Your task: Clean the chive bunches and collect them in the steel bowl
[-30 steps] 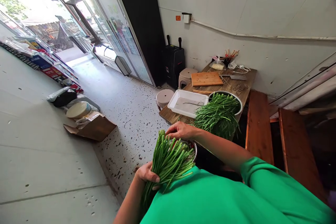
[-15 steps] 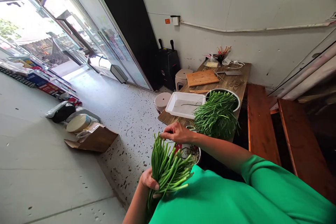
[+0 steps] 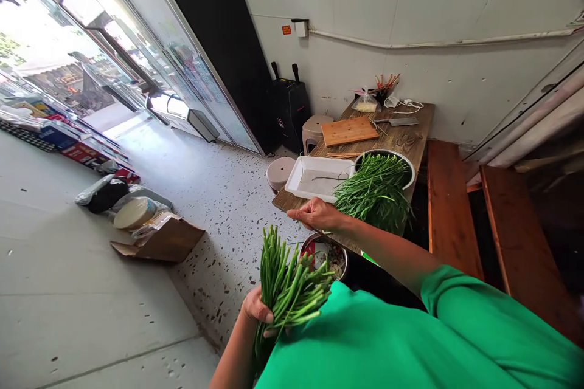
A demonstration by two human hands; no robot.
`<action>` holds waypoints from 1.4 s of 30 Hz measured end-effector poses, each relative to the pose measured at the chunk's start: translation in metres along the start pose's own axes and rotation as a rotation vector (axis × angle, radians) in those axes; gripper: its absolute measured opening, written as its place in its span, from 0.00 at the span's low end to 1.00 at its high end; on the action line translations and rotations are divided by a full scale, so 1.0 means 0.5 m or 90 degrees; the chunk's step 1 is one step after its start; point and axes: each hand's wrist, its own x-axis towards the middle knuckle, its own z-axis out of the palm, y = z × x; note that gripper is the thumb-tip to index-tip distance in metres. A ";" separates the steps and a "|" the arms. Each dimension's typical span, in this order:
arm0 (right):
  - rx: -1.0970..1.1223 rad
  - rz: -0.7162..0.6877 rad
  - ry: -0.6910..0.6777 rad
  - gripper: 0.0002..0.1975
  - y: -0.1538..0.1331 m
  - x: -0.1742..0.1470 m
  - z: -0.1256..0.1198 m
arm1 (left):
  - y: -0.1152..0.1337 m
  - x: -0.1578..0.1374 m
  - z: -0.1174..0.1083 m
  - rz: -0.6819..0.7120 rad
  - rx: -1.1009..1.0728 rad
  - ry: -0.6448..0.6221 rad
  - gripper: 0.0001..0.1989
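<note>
A thick bunch of garlic chives [image 3: 292,289] is in my left hand [image 3: 259,310], low at the centre, stalk ends fanned up and to the right. The thumb presses across the stalks. My right hand [image 3: 317,216] is above and apart from the bunch, near the table's front edge, its thumb and fingers pinched together. Anything between those fingers is too small to make out. Below it stands a metal bin [image 3: 344,261] with scraps and something red inside. A larger heap of garlic chives [image 3: 376,191] spills from a round white-rimmed basin [image 3: 413,176] on the table.
On the wooden table [image 3: 417,140] are a white tray [image 3: 314,193], a cutting board [image 3: 349,132], a cleaver [image 3: 404,122] and a plastic bag [image 3: 366,101]. Benches [image 3: 451,206] stand right, stools [image 3: 279,173] beyond the table. A cardboard box [image 3: 162,240] lies left by the wall.
My right hand has moved up and away from the stalk tips toward the table edge, uncovering more of the bin. The left hand still holds the bunch. The view has shifted slightly.
</note>
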 end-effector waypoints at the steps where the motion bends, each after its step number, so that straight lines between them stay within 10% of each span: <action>1: 0.030 0.004 -0.059 0.28 -0.006 -0.010 0.000 | -0.001 0.000 -0.002 -0.012 0.003 -0.044 0.27; 5: 0.102 -0.079 -0.222 0.21 -0.032 -0.042 0.001 | -0.010 0.003 -0.012 -0.010 0.013 -0.102 0.28; 10: 0.078 -0.079 0.090 0.25 -0.046 -0.054 -0.018 | -0.019 0.002 -0.017 0.045 0.004 -0.099 0.27; 15: -0.110 -0.132 -0.032 0.20 -0.049 -0.083 -0.017 | -0.007 0.001 0.009 0.087 0.005 0.018 0.19; 21: -0.338 -0.087 0.037 0.11 -0.029 -0.084 0.007 | 0.002 0.003 0.023 0.106 0.000 0.116 0.18; 42: -0.380 -0.174 0.177 0.09 0.008 -0.045 0.067 | 0.005 -0.002 0.021 0.141 0.009 0.145 0.17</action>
